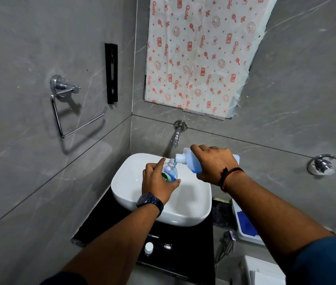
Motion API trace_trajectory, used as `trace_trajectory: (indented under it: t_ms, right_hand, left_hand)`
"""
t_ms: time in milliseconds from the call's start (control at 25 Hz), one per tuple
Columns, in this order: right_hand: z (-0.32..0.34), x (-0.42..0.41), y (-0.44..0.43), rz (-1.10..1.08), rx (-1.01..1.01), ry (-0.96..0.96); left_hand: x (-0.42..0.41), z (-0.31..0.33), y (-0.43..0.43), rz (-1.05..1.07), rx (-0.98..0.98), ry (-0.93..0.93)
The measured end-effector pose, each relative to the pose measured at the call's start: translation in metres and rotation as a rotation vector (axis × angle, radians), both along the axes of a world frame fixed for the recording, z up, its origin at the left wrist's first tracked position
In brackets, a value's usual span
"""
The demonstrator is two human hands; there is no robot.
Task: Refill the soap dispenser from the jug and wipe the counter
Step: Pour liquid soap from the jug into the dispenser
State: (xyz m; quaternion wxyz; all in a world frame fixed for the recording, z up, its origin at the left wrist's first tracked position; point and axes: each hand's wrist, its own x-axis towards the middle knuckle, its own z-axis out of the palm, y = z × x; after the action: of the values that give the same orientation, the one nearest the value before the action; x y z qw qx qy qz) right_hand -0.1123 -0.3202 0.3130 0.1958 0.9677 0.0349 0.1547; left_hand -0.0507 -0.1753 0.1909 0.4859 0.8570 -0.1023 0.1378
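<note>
My left hand (157,182) grips a clear soap dispenser bottle (171,171) with a green label, held over the white basin (193,212). Its neck is open, with no pump on it. My right hand (214,163) holds a translucent jug (189,161) of blue liquid, tipped sideways so that its white spout sits right at the bottle's mouth. Most of the jug is hidden under my right hand. A white cap (149,248) and a small metal piece (168,246) lie on the black counter (183,243) in front of the basin.
A chrome tap (176,138) juts from the wall just above the jug. A towel ring (68,112) hangs on the left wall and a chrome knob (323,164) sits at the right. A white container with a blue cloth (245,221) stands right of the basin.
</note>
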Motion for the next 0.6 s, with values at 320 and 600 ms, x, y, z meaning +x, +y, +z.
trace_trajectory:
  t_ms: [320, 600]
  right_hand:
    - [0.0001, -0.0003, 0.0014, 0.004, -0.005, -0.004]
    - [0.0015, 0.0006, 0.0025, 0.008, -0.017, -0.009]
  left_hand:
    - [0.0000, 0.0005, 0.0020, 0.011, 0.018, 0.006]
    - [-0.0006, 0.0023, 0.0019, 0.009, 0.018, 0.015]
